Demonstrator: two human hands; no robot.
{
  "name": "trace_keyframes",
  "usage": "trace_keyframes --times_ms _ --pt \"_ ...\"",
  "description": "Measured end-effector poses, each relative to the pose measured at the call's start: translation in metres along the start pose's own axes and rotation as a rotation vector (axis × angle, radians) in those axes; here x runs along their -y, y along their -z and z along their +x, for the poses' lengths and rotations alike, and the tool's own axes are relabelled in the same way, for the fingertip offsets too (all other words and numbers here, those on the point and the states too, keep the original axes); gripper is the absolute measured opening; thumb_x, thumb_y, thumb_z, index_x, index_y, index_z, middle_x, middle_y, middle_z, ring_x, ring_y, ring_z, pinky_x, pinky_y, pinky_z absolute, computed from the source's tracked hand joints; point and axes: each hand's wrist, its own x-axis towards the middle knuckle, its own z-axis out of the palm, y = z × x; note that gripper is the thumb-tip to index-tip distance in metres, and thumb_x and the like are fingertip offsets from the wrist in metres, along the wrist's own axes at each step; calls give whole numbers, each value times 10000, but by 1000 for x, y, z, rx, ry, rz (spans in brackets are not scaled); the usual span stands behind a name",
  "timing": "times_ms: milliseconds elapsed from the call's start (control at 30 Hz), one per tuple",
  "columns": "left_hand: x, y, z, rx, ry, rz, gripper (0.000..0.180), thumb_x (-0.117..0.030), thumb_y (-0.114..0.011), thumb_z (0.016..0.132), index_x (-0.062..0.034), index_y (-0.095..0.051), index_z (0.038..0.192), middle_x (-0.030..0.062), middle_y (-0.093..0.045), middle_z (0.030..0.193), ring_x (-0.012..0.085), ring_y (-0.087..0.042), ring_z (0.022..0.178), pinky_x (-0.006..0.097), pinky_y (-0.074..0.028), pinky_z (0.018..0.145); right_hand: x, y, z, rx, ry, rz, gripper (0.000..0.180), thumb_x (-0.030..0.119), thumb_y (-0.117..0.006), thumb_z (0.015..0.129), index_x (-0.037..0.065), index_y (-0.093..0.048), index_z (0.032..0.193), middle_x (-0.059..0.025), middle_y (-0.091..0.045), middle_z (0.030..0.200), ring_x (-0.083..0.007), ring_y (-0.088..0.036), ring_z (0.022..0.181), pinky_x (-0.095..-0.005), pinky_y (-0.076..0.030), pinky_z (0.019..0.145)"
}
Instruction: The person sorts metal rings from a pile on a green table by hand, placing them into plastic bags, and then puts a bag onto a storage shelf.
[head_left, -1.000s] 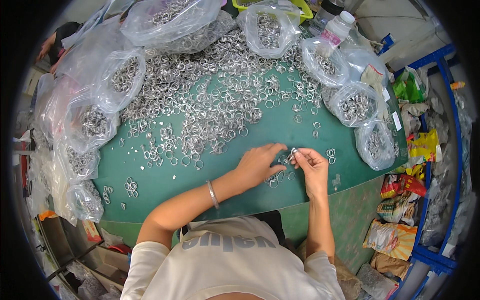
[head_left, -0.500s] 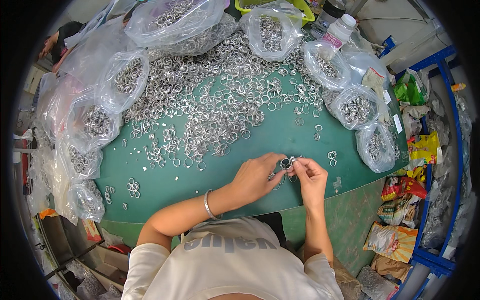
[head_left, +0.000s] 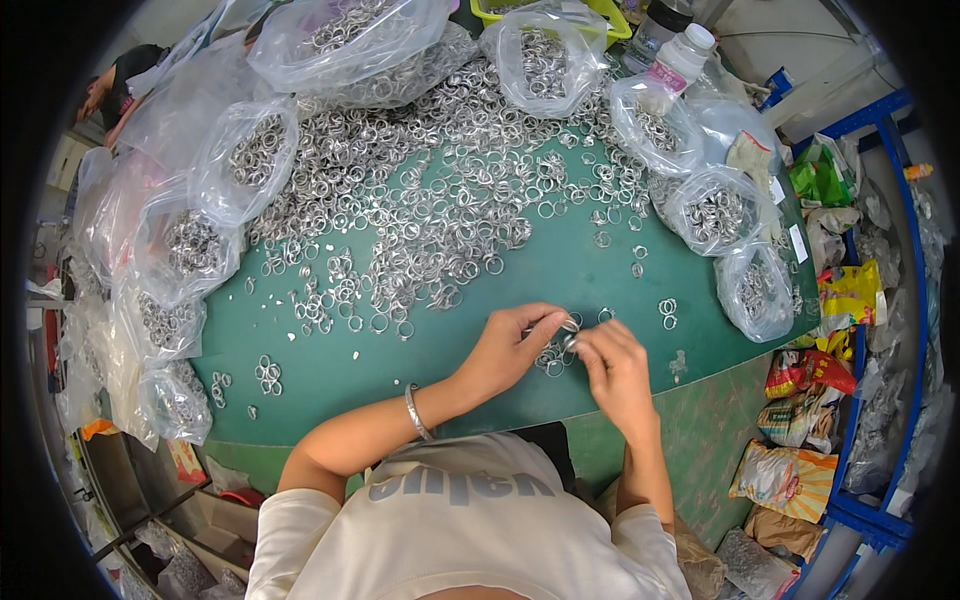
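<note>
My left hand point(head_left: 515, 350) is closed, thumb and fingers pinching a silver metal ring point(head_left: 571, 322). Close beside it is my right hand point(head_left: 617, 368), fingers curled and slightly blurred, their tips meeting a shiny piece at the left hand's fingertips; what exactly they grip is unclear. Below the fingers, a few loose rings point(head_left: 552, 360) lie on the green tabletop point(head_left: 480, 390), partly hidden by the hands. One ring point(head_left: 605, 314) rests just beyond my right hand. Farther away spreads a large heap of similar rings point(head_left: 430, 230).
Open clear plastic bags of rings line the table's left side point(head_left: 195, 243), back point(head_left: 545, 65) and right point(head_left: 753, 290). Small ring groups lie at left point(head_left: 268, 375) and right point(head_left: 667, 313). A white bottle point(head_left: 683, 58) stands at back right. A blue rack point(head_left: 880, 400) holds colourful packets beyond the table.
My right hand has drawn slightly down and away from the left, its fingers curling more. A ring on the table beyond it now shows. My left hand stays nearly in place.
</note>
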Motion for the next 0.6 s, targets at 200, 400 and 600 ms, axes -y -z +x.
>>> trace_keyframes --times_ms 200,400,600 --pt "13 3 3 -43 -387 511 159 -162 -562 899 -47 -624 989 87 -624 762 215 -558 580 318 -434 519 -15 22 -22 -84 -232 119 66 4 -586 826 -31 -629 862 -124 -620 752 -216 -593 664 -282 -452 620" --pt "2 8 -1 163 -308 820 156 -145 -581 860 -80 -605 999 141 -634 860 354 -595 703 442 -467 589 -56 22 -38 -254 -629 858 114 64 -542 908 -18 -605 958 -111 -657 903 -164 -628 775 -241 -460 620" --pt "8 -8 30 91 -346 961 145 -143 -596 846 -83 -627 975 126 -604 819 341 -593 680 436 -463 584 -58 13 -21 -429 -578 1314 62 72 -501 926 33 -548 930 -116 -615 941 -182 -601 731 -245 -447 586"
